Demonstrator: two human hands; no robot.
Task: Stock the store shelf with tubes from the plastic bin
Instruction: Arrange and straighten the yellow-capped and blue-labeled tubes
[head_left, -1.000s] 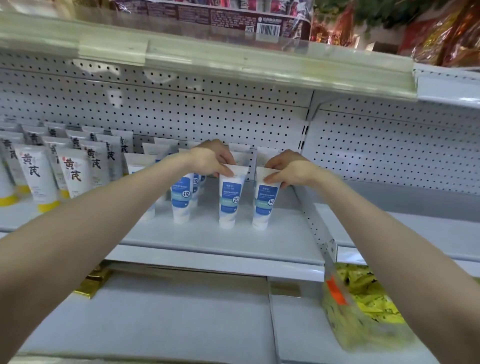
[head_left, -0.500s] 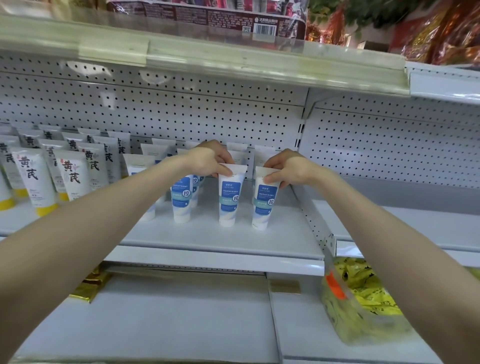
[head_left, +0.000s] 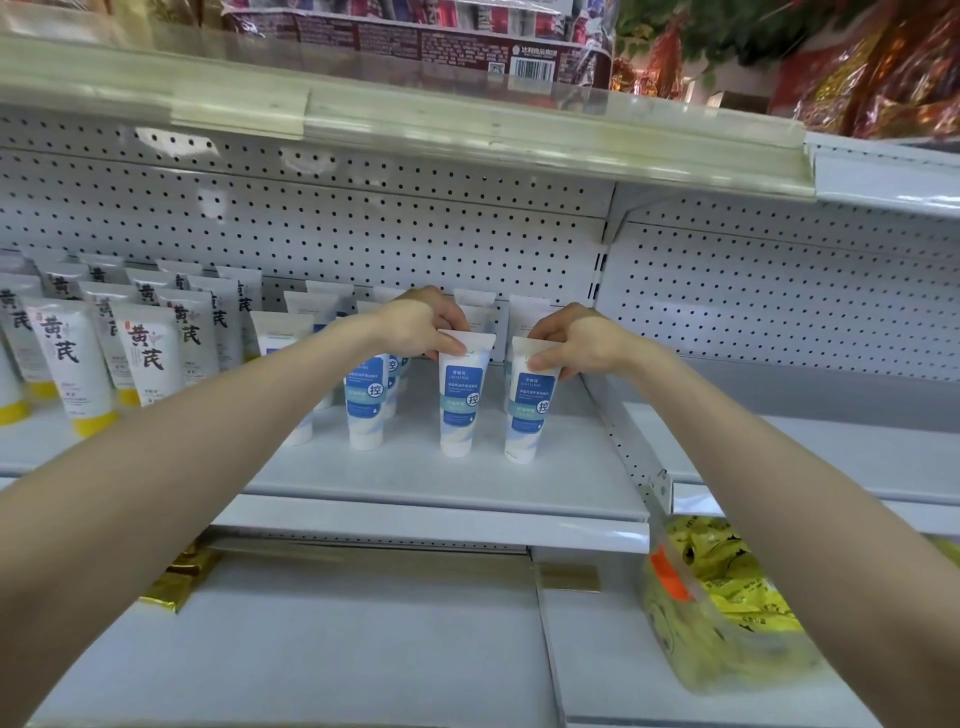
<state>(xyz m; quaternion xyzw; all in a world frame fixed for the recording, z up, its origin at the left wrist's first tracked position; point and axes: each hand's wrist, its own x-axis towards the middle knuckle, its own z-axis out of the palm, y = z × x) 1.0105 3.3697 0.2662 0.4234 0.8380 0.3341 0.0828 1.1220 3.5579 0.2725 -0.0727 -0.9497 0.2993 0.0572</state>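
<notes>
The white metal shelf (head_left: 415, 467) with its pegboard back carries rows of tubes standing cap-down; the plastic bin is out of view. Near the shelf's right end, the left hand (head_left: 415, 325) pinches the flat crimped top of the left white-and-blue tube (head_left: 460, 410). The right hand (head_left: 576, 340) pinches the top of the right white-and-blue tube (head_left: 530, 415) — both caps appear to rest on the shelf. Done well, each tube is squared label-forward, lined up with the front tube alongside (head_left: 366, 410) and steadied upright — then released gently.
</notes>
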